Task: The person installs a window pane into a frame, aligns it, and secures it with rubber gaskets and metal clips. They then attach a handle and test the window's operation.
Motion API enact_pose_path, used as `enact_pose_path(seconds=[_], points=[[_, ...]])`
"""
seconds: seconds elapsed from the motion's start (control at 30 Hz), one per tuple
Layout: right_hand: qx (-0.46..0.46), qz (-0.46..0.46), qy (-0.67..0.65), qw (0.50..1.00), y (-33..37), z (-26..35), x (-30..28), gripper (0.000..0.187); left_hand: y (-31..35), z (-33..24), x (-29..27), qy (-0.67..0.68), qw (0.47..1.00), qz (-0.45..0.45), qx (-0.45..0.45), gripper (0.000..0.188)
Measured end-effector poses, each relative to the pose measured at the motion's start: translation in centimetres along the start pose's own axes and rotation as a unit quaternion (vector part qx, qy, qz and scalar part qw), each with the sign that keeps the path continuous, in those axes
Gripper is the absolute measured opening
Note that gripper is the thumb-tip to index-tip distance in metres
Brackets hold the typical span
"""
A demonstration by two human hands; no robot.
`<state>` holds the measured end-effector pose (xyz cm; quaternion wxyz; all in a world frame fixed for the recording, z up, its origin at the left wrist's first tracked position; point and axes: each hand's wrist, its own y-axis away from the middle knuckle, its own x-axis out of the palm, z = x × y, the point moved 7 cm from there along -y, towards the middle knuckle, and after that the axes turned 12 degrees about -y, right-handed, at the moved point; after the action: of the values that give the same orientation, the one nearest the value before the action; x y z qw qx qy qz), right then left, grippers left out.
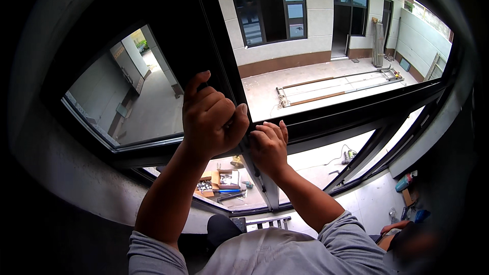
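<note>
A dark metal window frame (219,35) with glass panes stands close in front of me. My left hand (214,119) is raised against its upright post, the index finger pointing up and the other fingers curled in. Whatever lies inside that curl is hidden. Lower and to the right, my right hand (270,145) has its fingers bent over the frame where the upright meets the crossbar (351,109). The two hands are close together but apart. To the left is a framed pane (137,91) that shows a passage and a door.
Below me are a dark ladder or stool top (262,220) and a box of parts (219,181) beyond the lower glass. Another person's arm (400,226) is at lower right, near bottles and bags. Outside lie a long metal frame (331,86) and a green power tool (349,155).
</note>
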<state>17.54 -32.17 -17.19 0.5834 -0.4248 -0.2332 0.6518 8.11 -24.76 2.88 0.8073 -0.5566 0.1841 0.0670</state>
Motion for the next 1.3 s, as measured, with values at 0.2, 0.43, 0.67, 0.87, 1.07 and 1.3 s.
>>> enact_pose_path(seconds=[0.2, 0.43, 0.67, 0.87, 1.07, 1.3], points=[[0.035, 0.025, 0.029, 0.999, -0.2, 0.1, 1.1, 0.013, 0.2, 0.0, 0.1, -0.008, 1.0, -0.011, 0.003, 0.036], [-0.005, 0.053, -0.011, 0.999, -0.2, 0.1, 0.8, 0.011, -0.3, -0.2, 0.3, 0.007, 1.0, -0.019, 0.003, 0.035], [0.06, 0.102, -0.274, 0.954, 3.3, 0.7, -3.1, 0.016, 0.0, -0.3, 0.4, 0.007, 1.0, -0.013, 0.001, 0.037], [0.221, 0.273, -0.229, 0.908, 8.1, -2.3, -5.2, 0.026, 0.0, -0.3, 0.3, 0.013, 1.0, -0.02, 0.004, 0.037], [0.378, 0.271, -0.121, 0.877, 8.4, -6.1, -10.0, 0.022, 0.0, -0.3, 0.3, 0.009, 0.999, -0.03, 0.003, 0.037], [0.221, 0.204, -0.199, 0.933, 3.4, -5.0, -13.0, 0.013, 0.1, -0.2, 0.7, -0.001, 0.999, -0.033, 0.005, 0.037]])
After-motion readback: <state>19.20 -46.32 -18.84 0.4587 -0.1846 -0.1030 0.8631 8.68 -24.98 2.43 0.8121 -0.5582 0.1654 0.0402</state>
